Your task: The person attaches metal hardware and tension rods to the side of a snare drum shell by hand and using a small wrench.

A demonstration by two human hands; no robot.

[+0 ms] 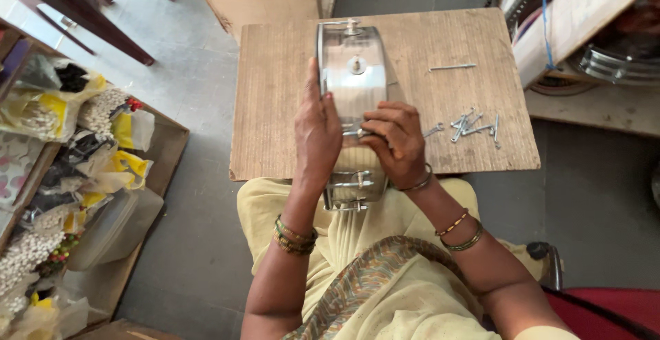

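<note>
At the centre of the frame a shiny metal drum shell (354, 85) stands on edge, its lower part hanging over the near edge of a worn wooden counter (289, 106) and resting toward the person's lap. The left hand (317, 130) lies flat along the shell's left side, thumb up on the rim, its grip closed around the shell. The right hand (399, 140) is curled at the shell's right middle, fingertips pinched on a small metal fitting (354, 132) on the shell's wall; the grip is closed on that fitting. Right of the hands, a loose cluster of silver bolts (474, 127) lies on the counter, and a single long bolt (452, 68) lies apart from them toward the upper right. At the left of the frame a wooden tray (165, 154) holds plastic bags of beads (41, 106) in white and yellow.
</note>
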